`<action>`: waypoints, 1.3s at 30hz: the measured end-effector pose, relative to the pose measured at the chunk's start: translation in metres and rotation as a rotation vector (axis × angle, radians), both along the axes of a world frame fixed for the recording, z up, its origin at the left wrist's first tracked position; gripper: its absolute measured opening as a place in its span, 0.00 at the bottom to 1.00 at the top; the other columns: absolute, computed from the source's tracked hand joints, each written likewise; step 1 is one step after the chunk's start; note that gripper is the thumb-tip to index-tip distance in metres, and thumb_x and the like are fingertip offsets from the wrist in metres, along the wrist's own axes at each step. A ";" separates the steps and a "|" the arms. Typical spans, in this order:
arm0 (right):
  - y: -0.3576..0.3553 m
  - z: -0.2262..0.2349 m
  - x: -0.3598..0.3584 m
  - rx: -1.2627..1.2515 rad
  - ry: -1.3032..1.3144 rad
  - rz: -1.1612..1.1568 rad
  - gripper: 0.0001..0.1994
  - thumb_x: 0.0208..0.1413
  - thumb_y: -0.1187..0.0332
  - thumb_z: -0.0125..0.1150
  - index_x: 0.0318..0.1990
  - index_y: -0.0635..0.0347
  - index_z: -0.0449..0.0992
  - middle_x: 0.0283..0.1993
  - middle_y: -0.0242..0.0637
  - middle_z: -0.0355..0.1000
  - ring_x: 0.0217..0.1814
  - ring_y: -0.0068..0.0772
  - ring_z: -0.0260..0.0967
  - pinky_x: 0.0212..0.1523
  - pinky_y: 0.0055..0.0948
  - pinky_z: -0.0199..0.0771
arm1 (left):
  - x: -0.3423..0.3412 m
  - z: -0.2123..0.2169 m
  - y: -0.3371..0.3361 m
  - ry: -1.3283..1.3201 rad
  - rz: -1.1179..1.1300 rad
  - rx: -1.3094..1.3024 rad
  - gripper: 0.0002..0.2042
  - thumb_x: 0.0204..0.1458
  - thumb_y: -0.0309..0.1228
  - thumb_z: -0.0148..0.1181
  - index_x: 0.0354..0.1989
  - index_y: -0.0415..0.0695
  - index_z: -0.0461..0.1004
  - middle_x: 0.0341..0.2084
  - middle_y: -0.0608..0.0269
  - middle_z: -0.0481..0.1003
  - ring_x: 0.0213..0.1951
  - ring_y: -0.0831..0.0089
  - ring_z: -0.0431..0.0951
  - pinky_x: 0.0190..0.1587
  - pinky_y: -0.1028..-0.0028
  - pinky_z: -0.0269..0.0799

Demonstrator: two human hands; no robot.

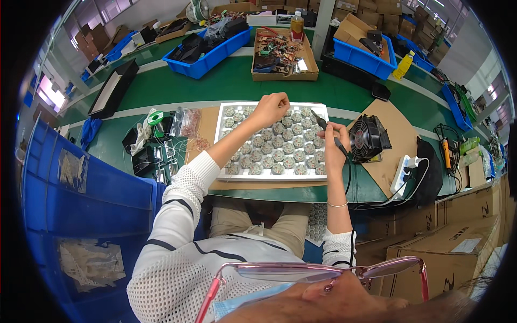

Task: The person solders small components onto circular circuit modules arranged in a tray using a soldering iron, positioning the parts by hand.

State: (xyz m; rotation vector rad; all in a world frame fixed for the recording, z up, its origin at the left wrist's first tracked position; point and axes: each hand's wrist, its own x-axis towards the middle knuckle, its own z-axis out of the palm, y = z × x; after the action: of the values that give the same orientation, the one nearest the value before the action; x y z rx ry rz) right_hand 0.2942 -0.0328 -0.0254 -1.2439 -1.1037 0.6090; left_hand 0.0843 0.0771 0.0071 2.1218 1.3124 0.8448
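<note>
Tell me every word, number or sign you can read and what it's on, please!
I can't copy out writing, but here's where I looked:
Big brown cardboard box, lower right: dark printed marks.
White paper label on that box: too small to read.
Torn, pale paper patches on the large blue plastic bin: nothing readable.
White rectangular tray with small round parts: no writing I can make out.

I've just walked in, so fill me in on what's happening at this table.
A person is working over a white tray filled with rows of small round parts. Their right hand holds what looks like a soldering iron at the tray's far right. Their left hand is over the far side, fingers curled; whether it grips anything is too small to tell. A black fan stands right of the tray.
</note>
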 end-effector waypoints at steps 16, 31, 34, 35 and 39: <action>0.013 0.001 -0.001 -0.018 -0.028 0.045 0.10 0.66 0.67 0.55 0.42 0.67 0.75 0.29 0.39 0.80 0.32 0.24 0.77 0.38 0.23 0.75 | 0.038 -0.025 0.029 0.040 0.031 0.212 0.05 0.55 0.31 0.59 0.35 0.43 0.77 0.29 0.53 0.81 0.35 0.49 0.81 0.38 0.54 0.75; 0.016 -0.004 -0.001 -0.029 0.004 0.072 0.11 0.66 0.63 0.56 0.41 0.63 0.75 0.29 0.38 0.82 0.33 0.26 0.78 0.39 0.26 0.73 | 0.044 -0.032 0.029 0.107 0.037 0.235 0.05 0.55 0.31 0.59 0.35 0.44 0.76 0.28 0.53 0.80 0.35 0.48 0.80 0.36 0.52 0.74; 0.013 -0.001 -0.001 0.008 0.029 0.064 0.11 0.66 0.64 0.56 0.42 0.64 0.75 0.30 0.39 0.81 0.33 0.24 0.77 0.38 0.25 0.73 | 0.043 -0.033 0.028 0.099 0.035 0.239 0.05 0.55 0.32 0.59 0.35 0.44 0.76 0.28 0.53 0.80 0.35 0.47 0.80 0.37 0.52 0.74; 0.011 -0.002 0.000 0.009 0.031 0.065 0.11 0.66 0.64 0.56 0.42 0.64 0.75 0.30 0.39 0.81 0.33 0.24 0.77 0.38 0.25 0.73 | 0.043 -0.033 0.028 0.074 0.030 0.240 0.05 0.55 0.32 0.59 0.35 0.44 0.76 0.28 0.53 0.80 0.35 0.47 0.80 0.37 0.52 0.74; -0.002 -0.005 0.001 0.017 0.096 0.043 0.10 0.66 0.66 0.56 0.42 0.66 0.74 0.31 0.40 0.81 0.33 0.22 0.76 0.36 0.22 0.73 | 0.038 -0.027 0.022 0.096 0.052 0.190 0.07 0.55 0.32 0.62 0.36 0.42 0.78 0.29 0.52 0.81 0.34 0.52 0.82 0.36 0.58 0.75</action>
State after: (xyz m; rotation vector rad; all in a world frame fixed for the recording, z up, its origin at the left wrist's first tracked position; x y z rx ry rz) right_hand 0.2951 -0.0344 -0.0301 -1.1669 -1.0560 0.6841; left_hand 0.1222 0.0990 -0.0203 2.3091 1.3889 0.9323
